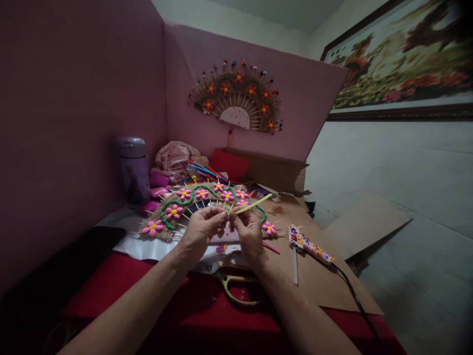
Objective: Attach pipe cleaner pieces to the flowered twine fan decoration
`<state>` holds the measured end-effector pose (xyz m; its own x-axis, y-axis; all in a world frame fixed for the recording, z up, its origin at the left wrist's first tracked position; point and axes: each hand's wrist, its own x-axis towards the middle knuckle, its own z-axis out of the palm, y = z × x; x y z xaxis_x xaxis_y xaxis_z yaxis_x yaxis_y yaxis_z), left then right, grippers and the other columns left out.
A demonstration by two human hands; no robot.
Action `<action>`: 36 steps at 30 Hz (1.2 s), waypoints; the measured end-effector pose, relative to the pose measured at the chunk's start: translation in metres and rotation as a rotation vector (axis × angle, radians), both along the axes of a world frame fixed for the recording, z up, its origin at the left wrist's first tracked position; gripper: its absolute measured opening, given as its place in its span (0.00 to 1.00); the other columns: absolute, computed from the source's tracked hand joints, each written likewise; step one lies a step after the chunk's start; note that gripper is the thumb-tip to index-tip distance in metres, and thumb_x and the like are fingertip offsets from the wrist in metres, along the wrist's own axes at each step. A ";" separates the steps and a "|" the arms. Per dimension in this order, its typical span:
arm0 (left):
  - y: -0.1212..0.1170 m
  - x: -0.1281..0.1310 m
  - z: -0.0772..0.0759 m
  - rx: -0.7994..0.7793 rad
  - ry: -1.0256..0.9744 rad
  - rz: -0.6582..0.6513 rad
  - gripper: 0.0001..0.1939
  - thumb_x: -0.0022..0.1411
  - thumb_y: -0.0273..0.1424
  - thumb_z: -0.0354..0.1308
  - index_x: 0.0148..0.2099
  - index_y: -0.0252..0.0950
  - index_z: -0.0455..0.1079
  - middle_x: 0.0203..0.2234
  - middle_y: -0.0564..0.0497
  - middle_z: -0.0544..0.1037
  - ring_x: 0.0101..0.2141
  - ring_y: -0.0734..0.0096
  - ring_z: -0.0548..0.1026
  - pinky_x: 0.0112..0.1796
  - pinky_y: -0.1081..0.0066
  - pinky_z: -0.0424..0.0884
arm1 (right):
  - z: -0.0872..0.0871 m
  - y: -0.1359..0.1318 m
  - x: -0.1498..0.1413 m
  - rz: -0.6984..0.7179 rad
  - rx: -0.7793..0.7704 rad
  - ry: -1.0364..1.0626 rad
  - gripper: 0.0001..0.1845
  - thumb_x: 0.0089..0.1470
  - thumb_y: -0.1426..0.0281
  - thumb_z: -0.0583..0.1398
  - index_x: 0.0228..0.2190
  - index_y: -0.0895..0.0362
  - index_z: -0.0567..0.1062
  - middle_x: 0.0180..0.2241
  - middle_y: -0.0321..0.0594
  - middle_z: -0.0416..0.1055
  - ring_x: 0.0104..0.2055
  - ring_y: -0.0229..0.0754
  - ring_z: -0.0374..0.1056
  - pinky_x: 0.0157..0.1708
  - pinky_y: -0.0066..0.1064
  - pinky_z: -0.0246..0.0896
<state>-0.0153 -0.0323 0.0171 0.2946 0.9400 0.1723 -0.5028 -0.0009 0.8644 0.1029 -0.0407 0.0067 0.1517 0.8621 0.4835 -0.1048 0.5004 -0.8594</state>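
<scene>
My left hand (205, 229) and my right hand (250, 236) meet fingertip to fingertip above the table. Pinched in my right hand is a pale yellow-green strip (256, 202), possibly a pipe cleaner, with its free end pointing up to the right. The fingers of my left hand pinch close to the strip's lower end, which they partly hide. Just behind both hands lies a fan-shaped craft piece (162, 215) of twine and sticks, with pink flowers and a wavy green cord. Large gold-handled scissors (231, 291) rest below my wrists.
A patterned glue gun (310, 245) with a black cord lies on cardboard (332, 288) at the right. At the left stand a purple flask (133, 170) and pink packets (158, 192). Colored pipe cleaners (207, 170) lie behind. A finished-looking fan (236, 93) hangs on the pink panel.
</scene>
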 end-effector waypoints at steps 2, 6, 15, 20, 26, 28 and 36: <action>0.000 0.000 0.001 -0.013 -0.008 -0.003 0.11 0.45 0.31 0.66 0.28 0.30 0.69 0.19 0.54 0.70 0.18 0.82 0.64 0.18 0.79 0.59 | 0.000 -0.001 -0.001 0.003 0.008 -0.006 0.09 0.48 0.64 0.62 0.26 0.57 0.69 0.19 0.29 0.61 0.20 0.32 0.55 0.21 0.25 0.52; 0.000 0.000 0.003 -0.028 -0.010 -0.041 0.11 0.46 0.31 0.65 0.27 0.30 0.68 0.18 0.55 0.68 0.17 0.84 0.63 0.18 0.80 0.57 | -0.001 -0.001 -0.001 0.026 0.011 -0.010 0.10 0.48 0.64 0.62 0.26 0.57 0.69 0.20 0.30 0.61 0.20 0.31 0.55 0.21 0.25 0.52; -0.003 -0.006 0.009 0.069 0.044 -0.205 0.09 0.50 0.30 0.62 0.26 0.30 0.66 0.16 0.55 0.66 0.18 0.83 0.62 0.20 0.79 0.57 | 0.001 0.004 0.010 0.166 0.067 -0.029 0.10 0.51 0.63 0.60 0.26 0.56 0.68 0.21 0.30 0.59 0.22 0.31 0.54 0.23 0.25 0.51; 0.001 -0.010 0.006 0.066 0.089 -0.281 0.08 0.51 0.30 0.61 0.27 0.31 0.66 0.18 0.56 0.67 0.18 0.82 0.63 0.21 0.78 0.59 | 0.004 0.007 0.016 0.265 0.008 -0.041 0.10 0.49 0.63 0.61 0.26 0.56 0.69 0.21 0.30 0.59 0.22 0.32 0.54 0.23 0.25 0.50; 0.004 -0.012 0.004 -0.015 0.124 -0.368 0.08 0.50 0.31 0.63 0.28 0.31 0.68 0.20 0.54 0.70 0.17 0.83 0.63 0.21 0.78 0.60 | 0.000 0.009 0.018 0.387 -0.047 -0.057 0.10 0.50 0.63 0.61 0.28 0.56 0.69 0.24 0.31 0.60 0.24 0.31 0.55 0.24 0.25 0.52; 0.003 -0.010 0.004 -0.044 0.096 -0.323 0.09 0.49 0.30 0.63 0.27 0.31 0.68 0.19 0.55 0.69 0.18 0.84 0.63 0.21 0.79 0.59 | -0.002 0.011 0.017 0.350 -0.031 -0.034 0.09 0.51 0.63 0.60 0.28 0.56 0.69 0.23 0.30 0.60 0.23 0.31 0.54 0.24 0.25 0.51; 0.003 -0.002 0.001 -0.087 0.024 -0.094 0.10 0.46 0.29 0.66 0.29 0.28 0.71 0.21 0.50 0.73 0.22 0.80 0.69 0.24 0.79 0.62 | -0.007 0.014 0.007 0.051 0.083 -0.001 0.12 0.47 0.62 0.62 0.23 0.55 0.67 0.20 0.29 0.58 0.21 0.31 0.52 0.21 0.25 0.49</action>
